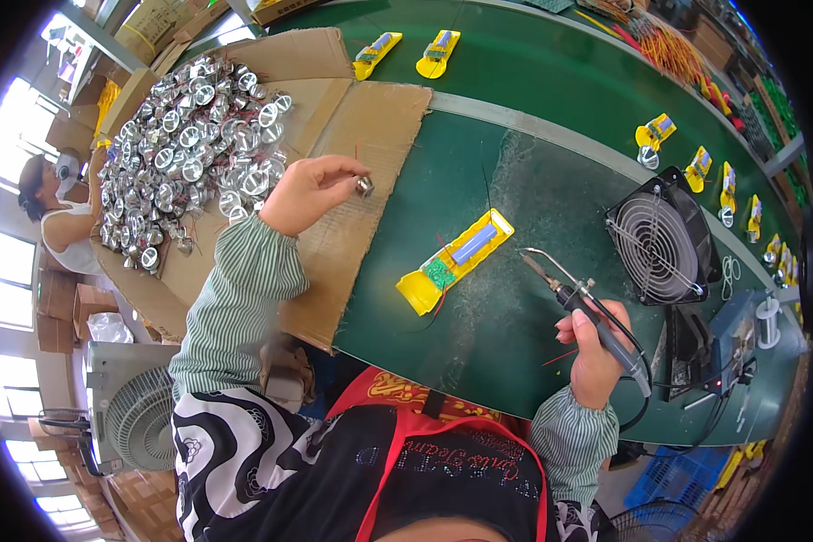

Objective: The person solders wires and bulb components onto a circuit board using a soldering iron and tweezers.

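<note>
My left hand point(307, 191) pinches a small silvery lamp reflector point(364, 185) by its edge, above the cardboard; a thin red wire shows near it. My right hand point(594, 357) is wrapped round a soldering iron point(612, 341), which has a thin metal guide tube clamped along it. The iron's tip points left, a little apart from an open yellow torch housing point(417, 294) lying on the green bench. Inside the housing are a blue cylindrical battery point(475, 244) and a small green circuit board point(439, 273). Loose red and black wires stick out of it.
Many reflectors point(181, 149) lie heaped on the cardboard point(384, 113) at left. A square metal-grilled fan point(657, 239) and a solder spool point(767, 322) stand at right. Across the back runs a green conveyor point(533, 63) carrying several yellow housings point(438, 54). Another person point(68, 212) is at far left.
</note>
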The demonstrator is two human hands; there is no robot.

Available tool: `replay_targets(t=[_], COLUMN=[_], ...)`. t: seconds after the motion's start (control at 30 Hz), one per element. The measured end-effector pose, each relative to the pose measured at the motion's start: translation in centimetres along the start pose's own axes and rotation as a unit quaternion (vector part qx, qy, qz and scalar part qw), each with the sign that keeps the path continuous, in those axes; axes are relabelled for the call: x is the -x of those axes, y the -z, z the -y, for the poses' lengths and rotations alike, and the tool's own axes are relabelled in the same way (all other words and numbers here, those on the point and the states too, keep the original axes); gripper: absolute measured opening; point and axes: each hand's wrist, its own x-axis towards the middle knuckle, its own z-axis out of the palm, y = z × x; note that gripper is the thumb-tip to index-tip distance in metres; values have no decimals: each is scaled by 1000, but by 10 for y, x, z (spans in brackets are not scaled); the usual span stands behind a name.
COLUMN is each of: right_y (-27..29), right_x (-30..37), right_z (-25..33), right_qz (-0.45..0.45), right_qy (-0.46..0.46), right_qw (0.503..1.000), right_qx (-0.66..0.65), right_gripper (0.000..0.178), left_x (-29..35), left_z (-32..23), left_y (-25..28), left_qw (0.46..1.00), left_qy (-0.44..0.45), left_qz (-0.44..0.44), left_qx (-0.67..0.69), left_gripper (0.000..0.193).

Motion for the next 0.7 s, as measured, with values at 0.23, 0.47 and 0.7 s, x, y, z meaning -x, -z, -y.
replay_targets(t=[0.23,0.47,0.7], right_y=[-1,-13,-32], right_x=[6,12,11], right_z=[4,6,0], right_qz=[46,64,158], right_qy=[-14,-36,-71], right_qw=[999,997,983], right_qx=[-20,-22,-66], right_gripper=[16,17,16], left_x=[-12,18,62], left_z=[-32,-45,-25], left_y=[-2,-22,-74], left_qw=[999,935,973], left_qy=[-18,-142,-88], left_qz=[-33,-8,62], left_qx=[-20,-326,-206], left_gripper=[20,9,8])
